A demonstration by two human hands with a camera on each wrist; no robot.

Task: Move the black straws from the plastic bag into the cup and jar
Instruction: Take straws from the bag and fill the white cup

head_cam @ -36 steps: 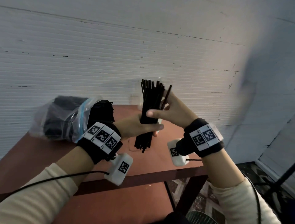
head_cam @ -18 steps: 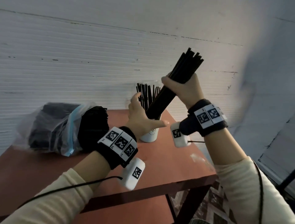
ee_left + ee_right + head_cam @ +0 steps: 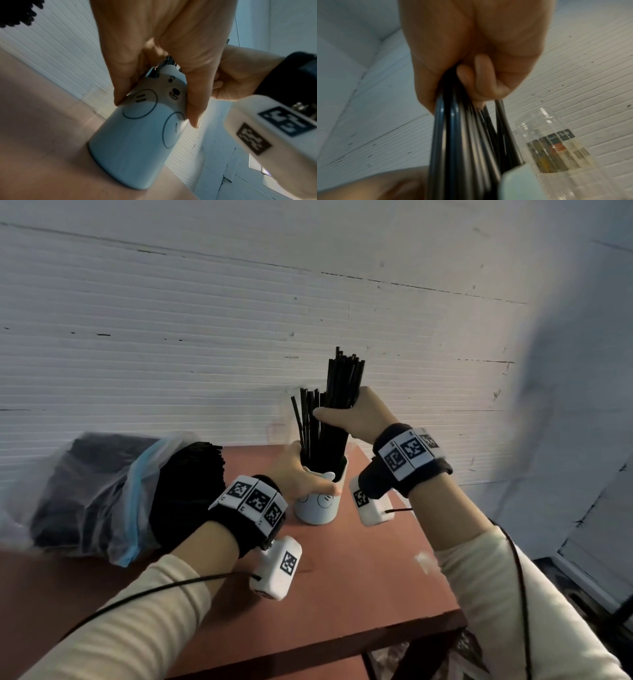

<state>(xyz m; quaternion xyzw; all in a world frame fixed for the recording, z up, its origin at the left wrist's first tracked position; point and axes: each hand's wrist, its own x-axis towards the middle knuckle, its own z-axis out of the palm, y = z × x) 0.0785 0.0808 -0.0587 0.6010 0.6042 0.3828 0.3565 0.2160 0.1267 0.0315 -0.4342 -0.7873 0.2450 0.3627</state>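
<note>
A white cup (image 3: 317, 506) (image 3: 133, 142) with a drawn face stands near the table's far right corner. My left hand (image 3: 301, 474) (image 3: 154, 86) grips it round the rim. My right hand (image 3: 349, 416) (image 3: 471, 75) grips a bundle of black straws (image 3: 337, 412) (image 3: 462, 142), upright, with its lower ends inside the cup beside other straws (image 3: 305, 419). A clear plastic jar (image 3: 556, 155) with a label stands just behind the cup; in the head view it is mostly hidden. The plastic bag (image 3: 96, 491) of black straws lies at the left, open end toward the cup.
The red-brown table (image 3: 359, 577) ends close to the right of the cup and at the front edge. A white ribbed wall (image 3: 205, 337) runs right behind the table. Floor and dark objects show at the lower right.
My right hand has brought the straw bundle from a raised tilt down to upright, ends now in the cup. My left hand went from open beside the cup to gripping it.
</note>
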